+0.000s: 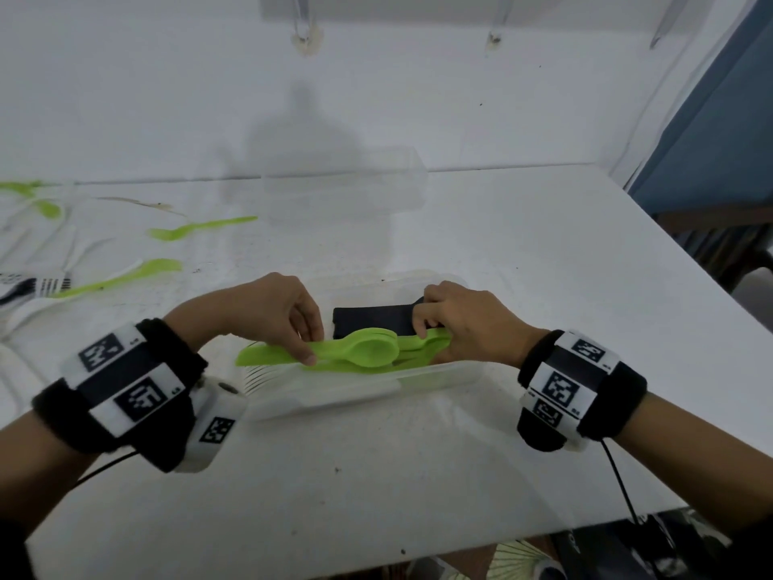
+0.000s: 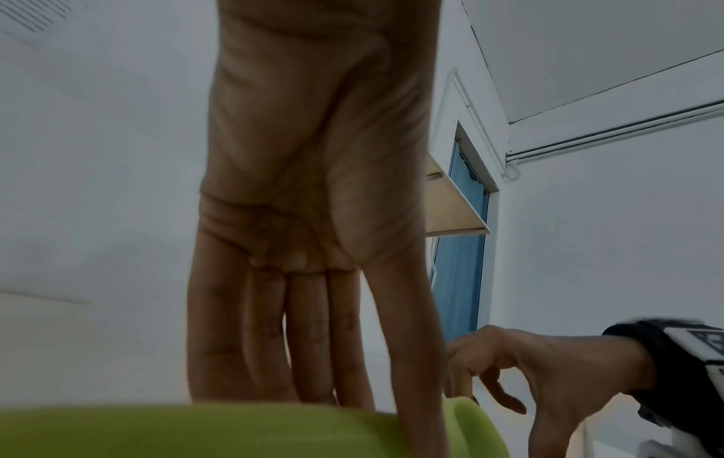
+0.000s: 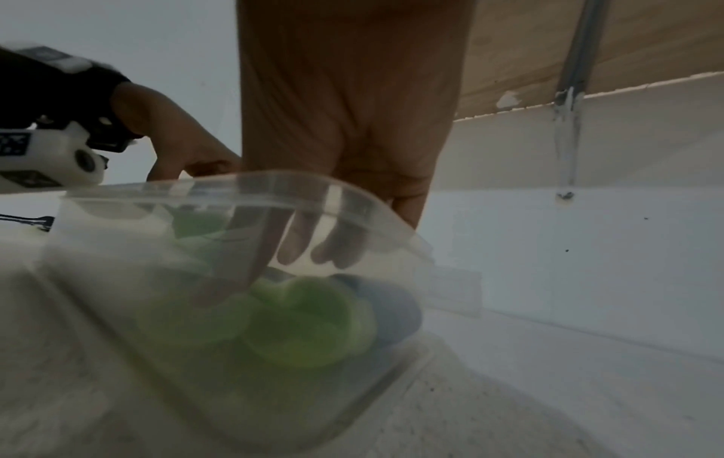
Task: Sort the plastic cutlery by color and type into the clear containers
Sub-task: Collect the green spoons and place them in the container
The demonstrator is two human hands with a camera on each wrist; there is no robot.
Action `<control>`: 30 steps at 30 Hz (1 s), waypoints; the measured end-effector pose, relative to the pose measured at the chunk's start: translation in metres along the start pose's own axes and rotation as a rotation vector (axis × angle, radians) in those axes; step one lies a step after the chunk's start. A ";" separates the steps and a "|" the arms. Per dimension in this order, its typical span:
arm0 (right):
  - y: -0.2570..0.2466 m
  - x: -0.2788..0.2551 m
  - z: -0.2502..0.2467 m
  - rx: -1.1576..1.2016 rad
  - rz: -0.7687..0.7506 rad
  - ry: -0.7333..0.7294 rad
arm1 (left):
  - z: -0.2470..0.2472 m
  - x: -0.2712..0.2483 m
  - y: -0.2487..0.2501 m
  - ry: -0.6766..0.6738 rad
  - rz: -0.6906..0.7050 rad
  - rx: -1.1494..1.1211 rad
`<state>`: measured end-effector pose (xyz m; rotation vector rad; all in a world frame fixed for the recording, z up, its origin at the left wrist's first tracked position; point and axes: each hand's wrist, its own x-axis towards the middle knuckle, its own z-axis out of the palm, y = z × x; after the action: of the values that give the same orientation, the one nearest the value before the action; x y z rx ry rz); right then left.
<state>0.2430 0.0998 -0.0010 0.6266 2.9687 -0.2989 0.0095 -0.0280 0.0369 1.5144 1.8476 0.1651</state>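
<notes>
A clear container point(image 1: 443, 380) lies on the white table in front of me, holding a stack of lime-green spoons point(image 1: 370, 351) and a black item point(image 1: 372, 322) behind them. My left hand point(image 1: 307, 347) pinches the left end of the green stack between thumb and fingers, just above the container. My right hand point(image 1: 426, 334) curls over the stack's right end. In the left wrist view the fingers point(image 2: 309, 341) point straight down behind the green plastic point(image 2: 196, 430). Through the container wall point(image 3: 313, 189) the right wrist view shows blurred green spoon bowls point(image 3: 298, 316) under my right fingers point(image 3: 250, 263).
Loose green spoons point(image 1: 200, 228) point(image 1: 125, 278) and white cutlery point(image 1: 83, 253) lie scattered at the table's left. A striped black-and-white piece point(image 1: 37, 286) sits at the far left. A second clear container point(image 1: 343, 190) stands farther back. The table's edge runs along the right and front.
</notes>
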 end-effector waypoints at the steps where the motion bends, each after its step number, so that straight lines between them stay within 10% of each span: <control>1: -0.001 0.001 0.002 -0.016 -0.008 0.012 | 0.000 0.000 -0.001 -0.002 -0.005 -0.007; 30: 0.005 0.013 -0.005 0.171 0.162 -0.026 | 0.026 0.011 0.039 -0.042 0.129 0.061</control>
<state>0.2328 0.1104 0.0018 0.8687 2.8652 -0.5461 0.0553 -0.0149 0.0332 1.6672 1.7372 0.1380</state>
